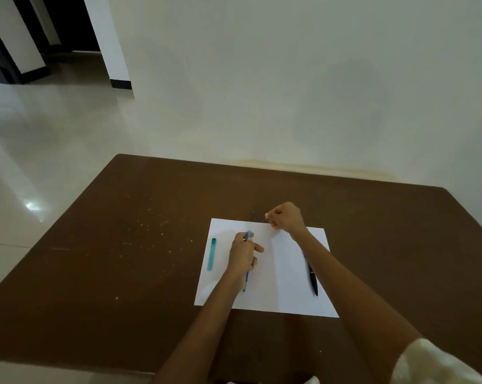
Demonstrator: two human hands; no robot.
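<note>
1. Teal strip [212,254]: flat on the left margin of the sheet, lengthwise near to far, just left of my left grip. Likely parked within reach as a straightedge.
2. Left grip [241,254]: fingers curled round the blue pen [248,234], left of the sheet's middle. The pen runs near to far under my palm, both ends showing.
3. Sheet [278,273]: white, unmarked, square-on at the middle of the brown surface [123,259].
4. Right grip [285,217]: curled into a fist at the sheet's far edge, with nothing visible in it. Probably there to pin the paper.
5. Black pen [313,281]: loose on the sheet's right side, partly under my right forearm. A spare, I judge.
</note>
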